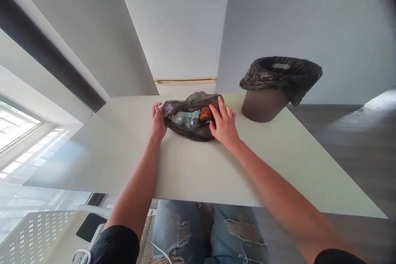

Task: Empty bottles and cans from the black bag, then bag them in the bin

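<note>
A black plastic bag (192, 135) lies on the white table with its mouth spread wide. Inside it are clear plastic bottles (191, 121) and an orange drink can (205, 114). My left hand (158, 121) is closed on the bag's left rim, fingers curled at the edge. Over the right side of the bag is my right hand (225, 127), its fingers spread apart. Its index finger and thumb are close beside the can, and another finger reaches the far rim. Whether those fingertips touch the can or only the bag, I cannot tell.
A brown bin (262, 105) lined with a black bag (297, 78) stands on the table (198, 173) at the back right. Behind the table is a white door-like panel with a pale handle (185, 81). A white perforated basket (40, 231) and a dark phone-like object (90, 227) are at lower left.
</note>
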A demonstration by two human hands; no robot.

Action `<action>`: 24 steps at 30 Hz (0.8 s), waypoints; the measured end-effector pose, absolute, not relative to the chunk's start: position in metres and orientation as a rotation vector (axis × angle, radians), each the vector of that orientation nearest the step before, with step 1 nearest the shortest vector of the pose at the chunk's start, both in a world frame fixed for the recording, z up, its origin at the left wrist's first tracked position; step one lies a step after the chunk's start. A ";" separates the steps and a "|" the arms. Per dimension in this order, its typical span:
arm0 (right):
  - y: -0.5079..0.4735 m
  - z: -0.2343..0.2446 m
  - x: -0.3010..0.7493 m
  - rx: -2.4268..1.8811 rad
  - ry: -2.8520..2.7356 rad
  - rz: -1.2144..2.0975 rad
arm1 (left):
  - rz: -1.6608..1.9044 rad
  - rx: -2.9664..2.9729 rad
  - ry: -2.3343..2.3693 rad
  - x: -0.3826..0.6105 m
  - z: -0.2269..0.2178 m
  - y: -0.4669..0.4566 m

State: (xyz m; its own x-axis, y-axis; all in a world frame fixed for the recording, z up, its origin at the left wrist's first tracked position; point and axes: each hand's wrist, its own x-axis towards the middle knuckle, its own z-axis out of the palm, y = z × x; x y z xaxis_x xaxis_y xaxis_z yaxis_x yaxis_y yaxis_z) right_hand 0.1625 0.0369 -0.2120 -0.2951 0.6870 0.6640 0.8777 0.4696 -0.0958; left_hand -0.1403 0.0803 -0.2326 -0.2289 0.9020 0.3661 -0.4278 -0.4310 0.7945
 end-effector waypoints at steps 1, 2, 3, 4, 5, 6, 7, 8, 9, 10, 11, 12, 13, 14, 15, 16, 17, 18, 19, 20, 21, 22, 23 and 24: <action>0.038 -0.213 0.163 -1.313 -2.064 -0.376 | 1.789 1.137 0.668 -0.140 -0.233 0.080; 0.039 -0.214 0.164 -1.333 -2.051 -0.376 | 1.752 1.239 0.658 -0.141 -0.233 0.079; 0.040 -0.214 0.165 -1.354 -2.031 -0.379 | 1.707 1.335 0.665 -0.141 -0.234 0.078; 0.040 -0.214 0.167 -1.372 -2.007 -0.383 | 1.658 1.417 0.693 -0.142 -0.235 0.078; 0.040 -0.214 0.168 -1.380 -1.987 -0.391 | 1.611 1.479 0.734 -0.143 -0.236 0.078; 0.040 -0.214 0.169 -1.373 -1.974 -0.406 | 1.568 1.520 0.782 -0.143 -0.238 0.079; 0.040 -0.214 0.169 -1.353 -1.962 -0.429 | 1.537 1.539 0.825 -0.143 -0.240 0.080; 0.038 -0.213 0.169 -1.319 -1.954 -0.458 | 1.519 1.542 0.858 -0.143 -0.243 0.081; 0.037 -0.213 0.168 -1.270 -1.952 -0.488 | 1.512 1.529 0.880 -0.142 -0.246 0.084; 0.036 -0.213 0.167 -1.203 -1.971 -0.511 | 1.515 1.502 0.900 -0.141 -0.250 0.087; 0.034 -0.214 0.165 -1.118 -2.018 -0.524 | 1.535 1.459 0.923 -0.140 -0.253 0.090; 0.033 -0.215 0.162 -1.022 -2.090 -0.527 | 1.574 1.400 0.951 -0.138 -0.256 0.092; 0.032 -0.217 0.159 -0.924 -2.179 -0.524 | 1.622 1.330 0.979 -0.137 -0.259 0.095; 0.031 -0.220 0.155 -0.836 -2.271 -0.518 | 1.672 1.250 0.995 -0.136 -0.261 0.097; 0.031 -0.222 0.151 -0.770 -2.353 -0.515 | 1.711 1.171 0.984 -0.134 -0.261 0.098; 0.031 -0.225 0.146 -0.731 -2.419 -0.515 | 1.736 1.100 0.942 -0.134 -0.261 0.098; 0.032 -0.227 0.142 -0.720 -2.466 -0.518 | 1.739 1.044 0.881 -0.133 -0.259 0.098; 0.032 -0.229 0.137 -0.724 -2.501 -0.519 | 1.725 1.003 0.815 -0.133 -0.257 0.097; 0.033 -0.231 0.134 -0.737 -2.525 -0.517 | 1.700 0.975 0.756 -0.132 -0.253 0.095; 0.033 -0.233 0.131 -0.755 -2.537 -0.516 | 1.681 0.954 0.711 -0.132 -0.250 0.093; 0.033 -0.234 0.129 -0.775 -2.536 -0.513 | 1.670 0.932 0.683 -0.131 -0.247 0.090; 0.033 -0.234 0.128 -0.788 -2.528 -0.511 | 1.670 0.908 0.666 -0.131 -0.243 0.088; 0.032 -0.235 0.128 -0.792 -2.518 -0.510 | 1.673 0.886 0.650 -0.130 -0.241 0.086; 0.031 -0.236 0.128 -0.788 -2.505 -0.509 | 1.680 0.869 0.635 -0.130 -0.238 0.085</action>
